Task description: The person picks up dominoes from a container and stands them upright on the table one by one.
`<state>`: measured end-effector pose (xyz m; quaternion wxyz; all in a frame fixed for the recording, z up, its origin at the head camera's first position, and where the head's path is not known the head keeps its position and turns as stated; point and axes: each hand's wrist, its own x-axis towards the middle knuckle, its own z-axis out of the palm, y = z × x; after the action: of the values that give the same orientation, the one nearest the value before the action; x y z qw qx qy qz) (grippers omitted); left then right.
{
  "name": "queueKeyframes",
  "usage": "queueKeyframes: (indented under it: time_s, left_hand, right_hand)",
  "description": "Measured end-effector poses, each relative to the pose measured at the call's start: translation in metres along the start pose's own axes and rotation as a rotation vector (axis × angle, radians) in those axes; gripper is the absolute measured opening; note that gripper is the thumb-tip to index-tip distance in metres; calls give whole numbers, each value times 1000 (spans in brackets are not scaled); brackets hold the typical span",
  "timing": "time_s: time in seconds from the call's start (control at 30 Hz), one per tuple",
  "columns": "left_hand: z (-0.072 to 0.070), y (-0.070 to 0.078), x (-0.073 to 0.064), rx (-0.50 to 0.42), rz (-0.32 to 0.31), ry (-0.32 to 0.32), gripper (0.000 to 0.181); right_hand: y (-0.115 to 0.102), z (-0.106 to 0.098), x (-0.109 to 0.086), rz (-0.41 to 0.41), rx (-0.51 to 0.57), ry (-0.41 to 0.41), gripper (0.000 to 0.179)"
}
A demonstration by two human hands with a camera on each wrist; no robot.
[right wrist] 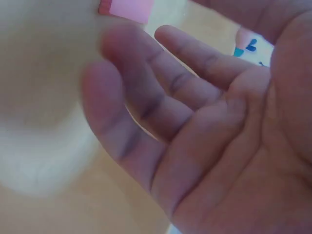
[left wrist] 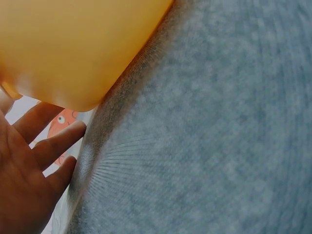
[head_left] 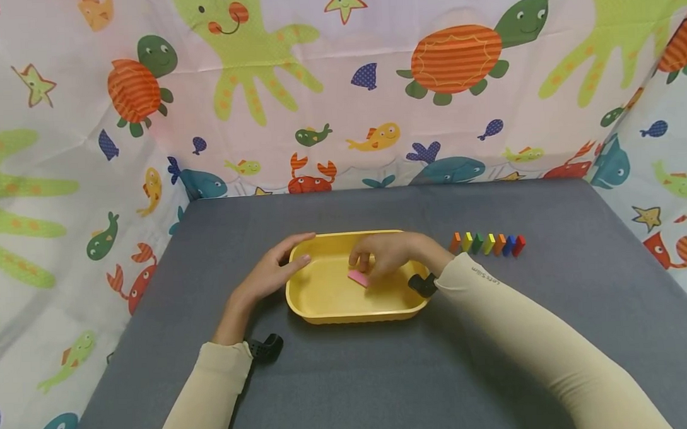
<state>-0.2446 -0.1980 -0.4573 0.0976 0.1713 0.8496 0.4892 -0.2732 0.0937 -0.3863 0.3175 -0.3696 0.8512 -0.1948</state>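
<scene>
A yellow plastic tub (head_left: 355, 317) stands on the grey table. My left hand (head_left: 273, 267) rests on its left rim, the thumb reaching over the inside and the index finger along the back corner. In the left wrist view its other fingers (left wrist: 63, 141) stay straight and spread outside the tub wall. My right hand (head_left: 387, 251) reaches down into the tub with loosely bent fingers. Close by its fingertips lies a pink block (head_left: 358, 278). From the right wrist, the pink block (right wrist: 130, 9) appears beyond the fingertips, with nothing in the palm.
Several small coloured blocks (head_left: 490, 243) stand in a row to the right of the tub, in orange, yellow, green, blue and red. A cloth (head_left: 339, 101) printed with sea animals hangs behind and at both sides of the table.
</scene>
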Motion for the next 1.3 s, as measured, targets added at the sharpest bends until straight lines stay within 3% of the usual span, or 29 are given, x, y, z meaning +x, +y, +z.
queueKeyframes:
  time_s: [0.27,0.57,0.87,1.07,1.3]
  left_hand:
    - [2,4,1,-6,-23,-16,51]
    - [-5,37,-12,-11,-24,-35,54]
    - [0,2,-2,-12,-24,-8,50]
    - [-1,-2,-1,-7,1,1,46]
    - [-1,0,-1,-3,5,1,46]
  right_hand:
    - [-1,5,9,-29,40,-3,64]
    - [-2,2,2,103,142,-77,66]
    - [0,5,11,-8,113,-24,62]
    - [2,7,16,-74,132,38,52]
    - [-1,11,22,-144,59,162,39]
